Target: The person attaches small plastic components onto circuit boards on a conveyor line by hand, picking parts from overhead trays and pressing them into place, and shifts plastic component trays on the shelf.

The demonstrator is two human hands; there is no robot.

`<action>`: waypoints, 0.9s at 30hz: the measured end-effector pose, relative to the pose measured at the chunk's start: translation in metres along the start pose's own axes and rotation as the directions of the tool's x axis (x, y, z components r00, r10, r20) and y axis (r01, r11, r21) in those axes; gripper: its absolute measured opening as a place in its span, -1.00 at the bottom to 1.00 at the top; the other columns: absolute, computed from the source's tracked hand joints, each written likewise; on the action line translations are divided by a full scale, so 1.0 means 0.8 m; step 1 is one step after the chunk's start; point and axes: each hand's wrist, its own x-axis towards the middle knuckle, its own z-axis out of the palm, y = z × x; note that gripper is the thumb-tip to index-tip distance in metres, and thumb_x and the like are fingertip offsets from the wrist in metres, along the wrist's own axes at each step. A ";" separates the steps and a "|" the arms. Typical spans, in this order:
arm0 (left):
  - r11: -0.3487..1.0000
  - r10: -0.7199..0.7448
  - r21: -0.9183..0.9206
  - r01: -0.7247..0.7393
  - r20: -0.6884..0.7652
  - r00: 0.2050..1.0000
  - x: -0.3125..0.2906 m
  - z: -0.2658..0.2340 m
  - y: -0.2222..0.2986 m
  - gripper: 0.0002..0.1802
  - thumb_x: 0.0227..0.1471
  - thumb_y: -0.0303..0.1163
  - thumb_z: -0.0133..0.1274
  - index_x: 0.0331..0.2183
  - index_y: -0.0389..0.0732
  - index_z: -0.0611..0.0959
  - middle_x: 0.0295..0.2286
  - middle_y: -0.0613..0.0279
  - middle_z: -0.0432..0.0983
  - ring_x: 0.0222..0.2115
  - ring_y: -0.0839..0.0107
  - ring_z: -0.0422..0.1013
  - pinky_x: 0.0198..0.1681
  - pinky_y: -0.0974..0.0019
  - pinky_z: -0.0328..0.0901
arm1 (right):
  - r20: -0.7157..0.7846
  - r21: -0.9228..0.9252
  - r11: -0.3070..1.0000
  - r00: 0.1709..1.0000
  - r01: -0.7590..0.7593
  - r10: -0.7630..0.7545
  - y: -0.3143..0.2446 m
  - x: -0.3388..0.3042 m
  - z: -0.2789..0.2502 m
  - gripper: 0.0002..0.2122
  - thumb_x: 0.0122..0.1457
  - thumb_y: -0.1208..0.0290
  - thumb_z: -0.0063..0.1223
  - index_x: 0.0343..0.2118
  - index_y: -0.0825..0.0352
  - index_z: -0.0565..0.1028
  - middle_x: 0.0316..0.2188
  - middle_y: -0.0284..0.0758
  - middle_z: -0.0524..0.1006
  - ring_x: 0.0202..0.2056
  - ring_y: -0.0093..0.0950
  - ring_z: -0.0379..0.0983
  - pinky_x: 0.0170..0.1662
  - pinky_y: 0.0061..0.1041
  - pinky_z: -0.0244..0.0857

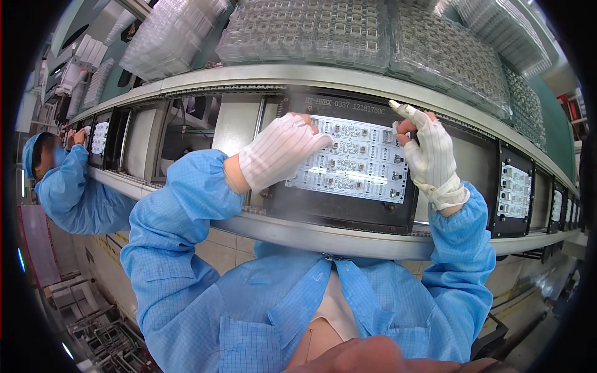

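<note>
A white circuit board panel point(351, 163) with several rows of small components lies on a black carrier plate point(311, 208) in front of me. My left hand point(280, 149), in a striped white glove with bare fingertips, lies over the panel's left edge. Its fingers are curled in and its thumb is bent over the board; what they hold, if anything, is hidden. At the panel's right edge is my right hand point(430, 152), also gloved. Its covered index finger stretches toward the plate's far edge, apart from the thumb. The other fingers are bent, and I see nothing held in them.
A metal conveyor rail point(348, 239) runs along my side. Clear plastic trays point(305, 34) of small parts stand beyond the far rail, with more stacked trays point(171, 37) at left. Another carrier with a white board point(515, 189) sits at right. A co-worker point(68, 180) in blue works at far left.
</note>
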 end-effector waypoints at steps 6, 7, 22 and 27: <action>0.990 -0.060 -0.133 0.036 -0.183 0.981 -0.017 0.013 -0.008 -0.68 -0.10 -0.47 0.20 -0.20 -0.13 0.63 -0.48 0.24 0.50 -0.35 0.19 0.44 -0.24 0.20 0.33 | 0.099 -0.030 0.990 0.985 -0.138 0.140 -0.027 -0.019 0.003 -0.37 -0.10 0.70 0.15 0.14 0.19 0.44 -0.47 -0.34 0.54 -0.36 -0.32 0.48 -0.10 -0.32 0.34; 0.989 -0.057 -0.148 0.028 -0.196 0.979 -0.018 0.011 -0.010 -0.68 -0.10 -0.47 0.20 -0.20 -0.13 0.63 -0.48 0.24 0.50 -0.35 0.19 0.44 -0.24 0.20 0.33 | 0.113 -0.051 0.990 0.984 -0.135 0.140 -0.029 -0.023 0.004 -0.36 -0.11 0.71 0.15 0.15 0.18 0.44 -0.47 -0.34 0.55 -0.36 -0.32 0.48 -0.09 -0.31 0.34; 0.920 -0.257 -0.378 0.101 -0.389 0.885 -0.029 -0.010 -0.033 -0.67 -0.07 -0.59 0.18 -0.17 -0.18 0.67 -0.35 0.15 0.59 -0.33 0.18 0.48 -0.23 0.18 0.37 | 0.251 -0.136 0.986 0.960 -0.093 0.125 -0.044 -0.016 -0.003 -0.38 -0.10 0.76 -0.02 0.12 0.19 0.46 -0.42 -0.34 0.53 -0.38 -0.34 0.44 -0.20 -0.37 0.34; 0.927 -0.247 -0.360 0.109 -0.364 0.898 -0.031 -0.012 -0.034 -0.67 -0.07 -0.62 0.18 -0.18 -0.19 0.68 -0.36 0.13 0.58 -0.34 0.17 0.49 -0.25 0.20 0.37 | 0.287 -0.181 0.979 0.947 -0.097 0.146 -0.044 -0.014 -0.005 -0.37 -0.11 0.76 -0.05 0.12 0.18 0.45 -0.42 -0.33 0.53 -0.38 -0.33 0.45 -0.19 -0.37 0.33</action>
